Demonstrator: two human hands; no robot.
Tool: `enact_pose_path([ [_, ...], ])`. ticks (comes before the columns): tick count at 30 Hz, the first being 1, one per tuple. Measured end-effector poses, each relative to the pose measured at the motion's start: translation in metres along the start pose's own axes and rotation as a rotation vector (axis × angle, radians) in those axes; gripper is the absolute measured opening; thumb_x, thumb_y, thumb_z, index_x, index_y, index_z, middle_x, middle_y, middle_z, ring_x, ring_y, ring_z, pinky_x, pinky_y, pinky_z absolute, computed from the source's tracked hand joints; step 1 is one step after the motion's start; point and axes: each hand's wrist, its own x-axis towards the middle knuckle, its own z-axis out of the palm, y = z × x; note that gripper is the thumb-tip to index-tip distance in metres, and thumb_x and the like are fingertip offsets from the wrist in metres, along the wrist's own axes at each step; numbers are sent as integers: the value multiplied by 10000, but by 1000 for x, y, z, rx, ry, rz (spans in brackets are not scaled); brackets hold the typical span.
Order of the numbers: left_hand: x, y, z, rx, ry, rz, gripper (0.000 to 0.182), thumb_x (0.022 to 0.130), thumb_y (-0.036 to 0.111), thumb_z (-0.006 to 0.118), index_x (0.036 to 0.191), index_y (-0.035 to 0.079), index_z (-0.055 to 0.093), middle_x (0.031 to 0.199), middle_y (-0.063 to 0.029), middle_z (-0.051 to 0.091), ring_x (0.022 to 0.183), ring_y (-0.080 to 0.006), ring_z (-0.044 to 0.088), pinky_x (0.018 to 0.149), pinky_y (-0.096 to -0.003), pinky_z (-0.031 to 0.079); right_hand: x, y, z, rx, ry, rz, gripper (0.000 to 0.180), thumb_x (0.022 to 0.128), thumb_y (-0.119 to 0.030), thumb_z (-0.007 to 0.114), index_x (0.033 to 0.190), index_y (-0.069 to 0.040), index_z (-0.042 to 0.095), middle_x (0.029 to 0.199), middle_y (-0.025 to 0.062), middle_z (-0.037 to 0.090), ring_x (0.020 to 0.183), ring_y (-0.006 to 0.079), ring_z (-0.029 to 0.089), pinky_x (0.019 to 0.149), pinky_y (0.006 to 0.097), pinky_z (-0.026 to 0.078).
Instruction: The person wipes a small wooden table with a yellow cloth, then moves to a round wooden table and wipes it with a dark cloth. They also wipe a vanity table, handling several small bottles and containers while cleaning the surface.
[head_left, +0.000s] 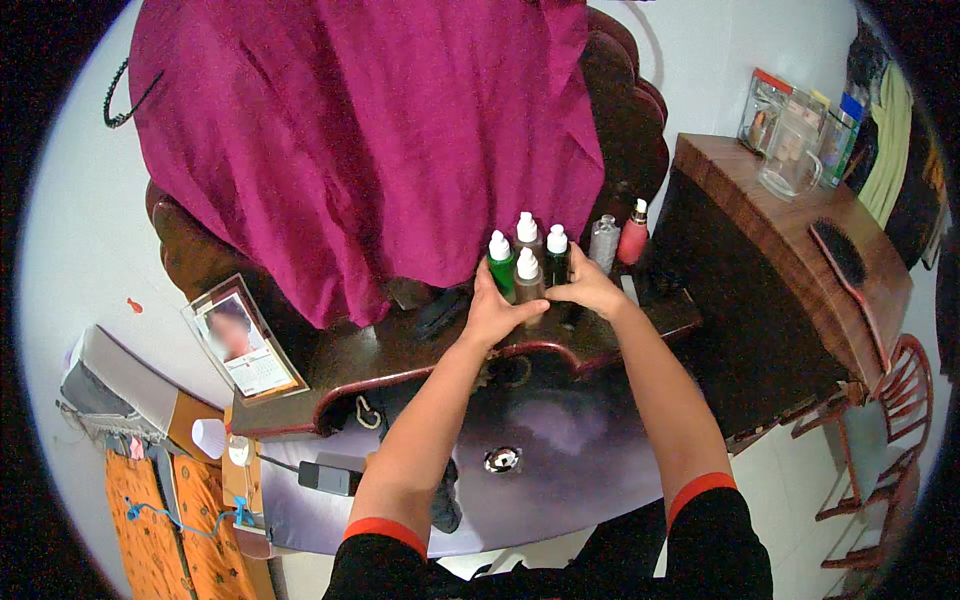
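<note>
Several bottles with white caps stand in a tight cluster on the dark wooden shelf (405, 345). My left hand (496, 309) rests against the left side of the cluster, at the green bottle (501, 271) and the clear front bottle (530, 281). My right hand (589, 285) is on the other side, at the dark bottle (557, 256), with its fingers partly hidden behind it. Another bottle (528, 231) stands at the back, between both hands. Just right of my right hand are a textured clear bottle (604, 241) and a pink pump bottle (634, 238).
Magenta cloth (450, 135) hangs behind the bottles. A framed picture (246, 341) leans at the left. Below lies a purple surface (555, 480) with a faceted ornament (502, 459) and a black device (328, 478). A glass mug (787, 169) and hairbrush (847, 277) lie on the right cabinet.
</note>
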Motion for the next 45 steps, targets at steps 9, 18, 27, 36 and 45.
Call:
enact_pose_path([
  [9,-20,4,-13,-164,-48,-46,1193,621,347,974,1487,-1,231,1409,-192,502,1304,-290,506,1118,-421,394,-26,-28,27,181,-88,102,873,753,-20,779,1515,-26,352,1390,93,545,1267,201,518,1089,351,399],
  [18,-86,32,-32,-136,29,-116,1107,609,314,959,1428,6,281,1338,-193,545,1242,-291,544,1074,-407,427,-67,-23,68,17,65,22,830,714,-130,809,1451,1,451,1310,169,629,1224,257,586,1063,366,437],
  [27,-185,-10,-50,-168,79,-180,1128,599,311,958,1439,-5,275,1346,-202,555,1248,-300,558,1065,-401,441,-129,-17,132,-98,-28,78,845,658,-135,764,1437,-5,463,1336,209,599,1269,314,565,1072,375,435],
  [36,-217,-46,-52,-577,250,-404,937,705,137,909,1417,54,307,1330,-127,515,1220,-266,535,1054,-414,441,-112,9,173,-309,-242,230,911,613,-134,751,1466,-26,451,1398,235,556,1301,342,539,1079,383,433],
  [45,-228,-57,-54,-1007,457,-579,867,765,36,851,1425,131,296,1397,-107,468,1318,-293,467,1100,-492,396,-102,-13,199,-526,-346,219,797,684,-144,682,1445,-71,457,1343,232,599,1249,377,579,1014,417,485],
])
